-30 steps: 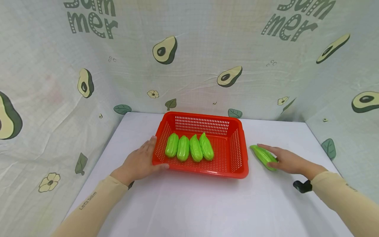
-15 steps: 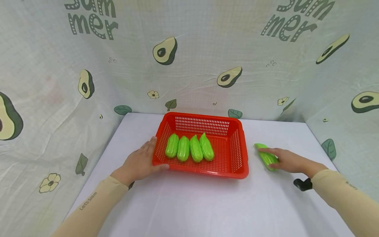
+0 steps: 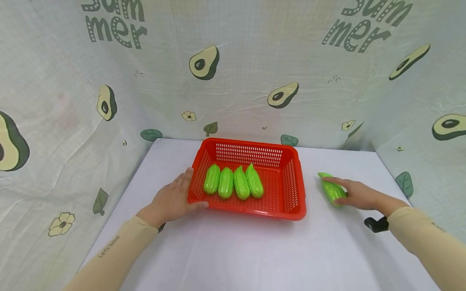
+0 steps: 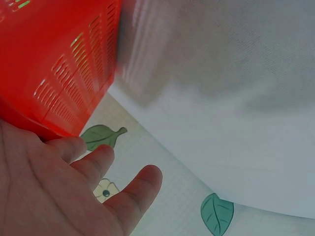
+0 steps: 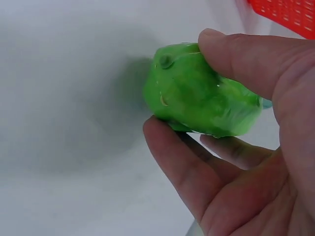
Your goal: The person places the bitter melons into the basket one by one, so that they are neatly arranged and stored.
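My right hand (image 3: 358, 195) grips a bright green, ribbed bitter melon (image 3: 332, 191) right of the basket. In the right wrist view the thumb lies on one side of the bitter melon (image 5: 197, 93) and the fingers on the other. Its pointed tip faces away from me. At the front left corner of a red plastic basket (image 3: 247, 209), my left hand (image 3: 174, 201) rests with straight fingers along the side and the thumb by the front rim. The left wrist view shows those fingers spread beside the basket wall (image 4: 59, 93). Several bitter melons (image 3: 225, 183) lie side by side in the basket's left half.
A white tabletop (image 3: 233, 254) carries the basket. A pale cloth (image 3: 240, 72) printed with avocados and leaves hangs behind and along both sides. Under the right wrist sits a small black device (image 3: 376, 224).
My right hand has shifted the bitter melon slightly right and away from me, and its tip has turned to point more straight back. The left hand and basket stay in place.
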Motion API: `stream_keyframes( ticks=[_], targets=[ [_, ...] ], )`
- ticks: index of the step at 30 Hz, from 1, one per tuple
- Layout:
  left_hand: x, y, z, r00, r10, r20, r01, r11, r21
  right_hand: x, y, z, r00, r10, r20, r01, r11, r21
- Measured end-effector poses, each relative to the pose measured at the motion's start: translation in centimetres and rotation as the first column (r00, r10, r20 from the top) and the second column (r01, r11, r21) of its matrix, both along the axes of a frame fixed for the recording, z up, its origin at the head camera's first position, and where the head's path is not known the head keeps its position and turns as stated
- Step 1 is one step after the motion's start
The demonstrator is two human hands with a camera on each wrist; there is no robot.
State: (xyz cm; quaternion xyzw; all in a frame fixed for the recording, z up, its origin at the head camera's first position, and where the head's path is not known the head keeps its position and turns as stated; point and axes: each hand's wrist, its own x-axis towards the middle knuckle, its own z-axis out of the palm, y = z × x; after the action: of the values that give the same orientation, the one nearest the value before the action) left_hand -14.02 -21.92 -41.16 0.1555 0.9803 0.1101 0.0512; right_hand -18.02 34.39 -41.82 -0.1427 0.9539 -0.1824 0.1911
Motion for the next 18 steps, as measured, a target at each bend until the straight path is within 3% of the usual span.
stream_keyframes(
  ticks=[6,18],
  targets=[
    [-0.1,0.0,-0.2,1.000,-0.006,0.002,0.006,1.000,-0.010,-0.6,0.5,1.8,0.997,0.003,-0.082,-0.004,1.000,-0.006],
    [0.0,0.1,0.0,1.000,0.003,0.007,-0.003,1.000,-0.011,-3.1,-1.5,7.8,0.991,-0.007,-0.135,-0.002,0.998,-0.068]
  ],
)
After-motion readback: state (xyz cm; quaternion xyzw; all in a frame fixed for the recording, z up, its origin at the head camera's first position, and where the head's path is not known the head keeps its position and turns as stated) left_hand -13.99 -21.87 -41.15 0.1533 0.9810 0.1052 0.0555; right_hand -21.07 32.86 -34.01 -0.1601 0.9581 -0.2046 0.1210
